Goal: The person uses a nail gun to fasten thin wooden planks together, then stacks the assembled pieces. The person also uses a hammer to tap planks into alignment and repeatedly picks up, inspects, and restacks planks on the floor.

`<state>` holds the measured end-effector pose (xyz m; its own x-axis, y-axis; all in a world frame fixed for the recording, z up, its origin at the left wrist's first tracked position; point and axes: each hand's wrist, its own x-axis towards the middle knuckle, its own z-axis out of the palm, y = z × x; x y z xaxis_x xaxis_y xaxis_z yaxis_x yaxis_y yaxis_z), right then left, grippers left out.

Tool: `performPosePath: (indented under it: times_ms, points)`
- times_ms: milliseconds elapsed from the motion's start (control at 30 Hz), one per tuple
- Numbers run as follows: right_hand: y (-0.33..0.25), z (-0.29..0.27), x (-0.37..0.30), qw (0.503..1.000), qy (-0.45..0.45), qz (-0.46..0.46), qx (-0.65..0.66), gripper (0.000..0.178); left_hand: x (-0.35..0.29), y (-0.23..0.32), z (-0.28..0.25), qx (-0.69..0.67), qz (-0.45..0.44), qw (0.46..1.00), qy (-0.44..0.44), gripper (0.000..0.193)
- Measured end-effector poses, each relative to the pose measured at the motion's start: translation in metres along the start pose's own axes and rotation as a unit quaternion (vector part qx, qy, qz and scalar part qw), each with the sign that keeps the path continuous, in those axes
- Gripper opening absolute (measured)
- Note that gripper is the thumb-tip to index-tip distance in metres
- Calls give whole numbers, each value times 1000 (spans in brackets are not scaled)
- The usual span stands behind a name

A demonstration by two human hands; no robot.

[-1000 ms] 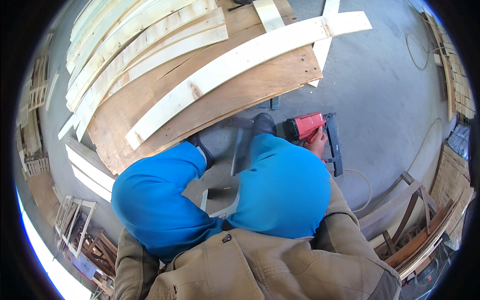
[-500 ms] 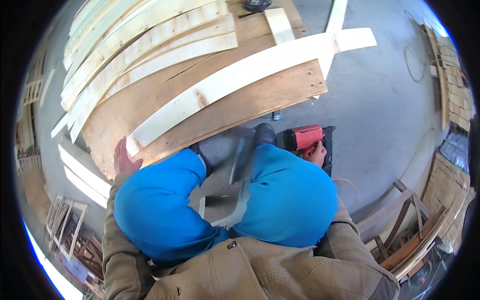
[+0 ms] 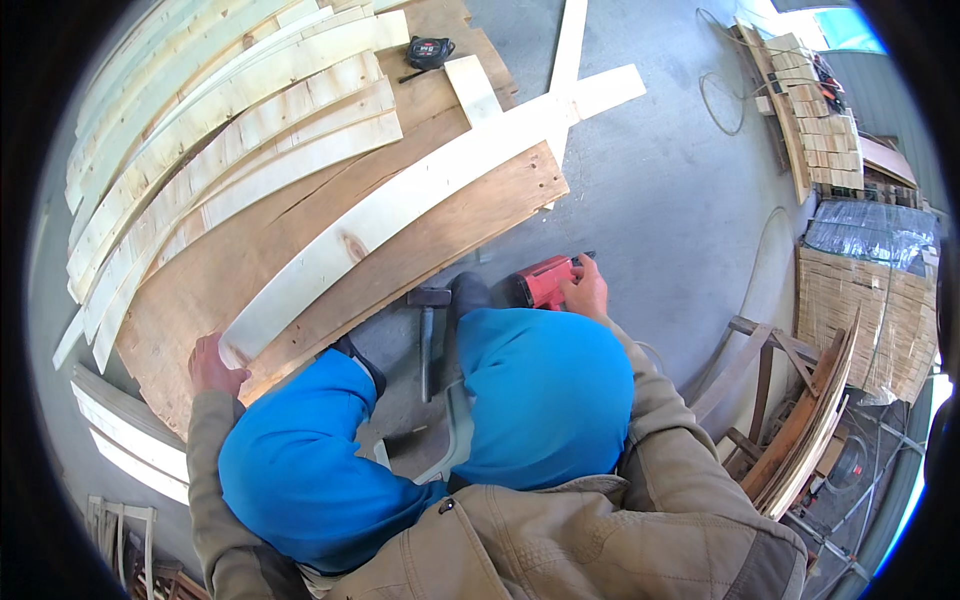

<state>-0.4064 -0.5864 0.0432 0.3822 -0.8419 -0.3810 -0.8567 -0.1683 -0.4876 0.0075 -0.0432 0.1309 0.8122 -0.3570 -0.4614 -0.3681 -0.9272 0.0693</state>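
Note:
A long pale wooden board (image 3: 400,205) lies slanting across brown plywood (image 3: 450,235), its far end jutting past the plywood's edge. At its near end my left hand (image 3: 213,366) grips the tip, fingers on one side and thumb on the other. Beyond my right knee, my right hand (image 3: 587,292) is wrapped round the handle of a red nail gun (image 3: 543,283), held low over the floor. Another pale board (image 3: 568,50) passes beneath the far part of the long one. A short pale piece (image 3: 473,90) sits by its far side.
Several pale boards (image 3: 250,85) are spread over the plywood's far left, near a black tape measure (image 3: 430,52). Between my feet stands a hammer (image 3: 427,345). To the right are a wrapped wood stack (image 3: 850,300), leaning planks (image 3: 800,430) and a hose on the grey floor (image 3: 660,210).
The view has swung right, so the boards appear farther left. My right hand has brought the nail gun forward and turned it. My left hand stays at the long board's near end.

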Motion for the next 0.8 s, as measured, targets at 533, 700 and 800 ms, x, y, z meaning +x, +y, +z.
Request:
performPosePath:
  times_ms: [533, 700, 800]
  points:
    - [-49, -38, -26, 999, 32, -28, -11, 65, -61, -44, 87, -58, 119, 966, 224, 75]
    - [-25, -38, -23, 999, -13, -28, 32, 64, -55, -45, 81, -119, 92, 975, 163, 80]
    - [-19, -38, -27, 999, -12, -5, 52, 59, -54, -49, 77, -110, 104, 975, 163, 82]
